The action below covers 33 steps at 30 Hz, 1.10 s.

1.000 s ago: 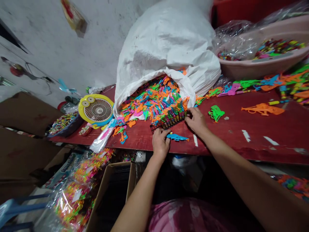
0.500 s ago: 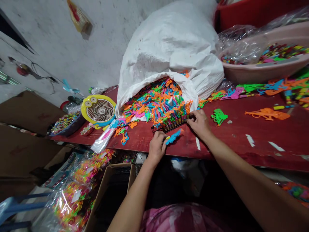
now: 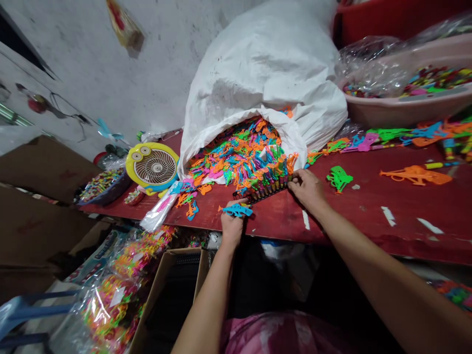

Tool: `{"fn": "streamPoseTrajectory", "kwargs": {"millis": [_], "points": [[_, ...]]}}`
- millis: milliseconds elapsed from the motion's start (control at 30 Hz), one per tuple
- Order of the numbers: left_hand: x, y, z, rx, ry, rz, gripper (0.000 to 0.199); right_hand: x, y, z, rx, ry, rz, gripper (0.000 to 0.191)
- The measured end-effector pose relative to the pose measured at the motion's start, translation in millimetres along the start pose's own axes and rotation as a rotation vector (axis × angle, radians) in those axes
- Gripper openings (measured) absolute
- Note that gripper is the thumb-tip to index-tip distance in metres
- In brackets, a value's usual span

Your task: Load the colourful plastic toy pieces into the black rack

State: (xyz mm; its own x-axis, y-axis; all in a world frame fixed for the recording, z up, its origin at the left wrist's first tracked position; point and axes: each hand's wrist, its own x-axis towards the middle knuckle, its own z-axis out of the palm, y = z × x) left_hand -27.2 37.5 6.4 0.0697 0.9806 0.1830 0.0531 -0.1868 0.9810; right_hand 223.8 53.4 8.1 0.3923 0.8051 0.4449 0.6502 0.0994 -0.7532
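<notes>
Blue plastic piece (image 3: 237, 210) shifted leftward, hands (image 3: 309, 189) at black rack's (image 3: 263, 196) ends.

A fan (image 3: 157, 168) stands on the red table (image 3: 354, 223); a packet (image 3: 125, 30) hangs against the wall (image 3: 162, 69).

Red table (image 3: 363, 221). Back edge: white sack (image 3: 254, 64), mouth toward front edge, bright plastic pieces (image 3: 184, 186) spilling out; pink basin (image 3: 409, 108) to its right. Left end: dark basin (image 3: 111, 192) of small parts, then yellow fan (image 3: 157, 168). Black rack (image 3: 266, 195) by sack mouth. Right half: green piece (image 3: 339, 178), orange piece (image 3: 415, 174), white scraps (image 3: 388, 216) nearer front edge.
</notes>
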Motion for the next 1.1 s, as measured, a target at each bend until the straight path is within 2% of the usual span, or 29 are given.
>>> {"fn": "streamPoseTrajectory", "kwargs": {"millis": [100, 300, 467, 667, 800, 967, 1100], "points": [[8, -2, 0.1, -0.055, -0.046, -0.046, 0.041, 0, 0, 0, -0.003, 0.001, -0.002, 0.007], [8, 4, 9.3, -0.092, 0.024, -0.062, 0.044, 0, -1, 0, -0.003, 0.009, 0.005, 0.007], [2, 8, 10.6, -0.077, -0.004, -0.069, 0.035, -1, -5, -1, 0.002, -0.014, 0.021, 0.006], [-1, 10, 8.2, -0.173, -0.006, -0.083, 0.029, -3, -4, -5, 0.032, -0.037, 0.019, 0.007], [-2, 12, 3.1, -0.295, -0.045, -0.078, 0.022, -18, -5, -16, 0.042, -0.076, 0.060, 0.009], [-5, 16, -0.6, -0.437, 0.023, -0.060, 0.032, -51, -17, -37, 0.011, -0.111, 0.063, 0.020], [-10, 24, 2.6, -0.595, -0.020, -0.080, 0.037, -71, -26, -51, -0.002, -0.171, 0.087, 0.022]]}}
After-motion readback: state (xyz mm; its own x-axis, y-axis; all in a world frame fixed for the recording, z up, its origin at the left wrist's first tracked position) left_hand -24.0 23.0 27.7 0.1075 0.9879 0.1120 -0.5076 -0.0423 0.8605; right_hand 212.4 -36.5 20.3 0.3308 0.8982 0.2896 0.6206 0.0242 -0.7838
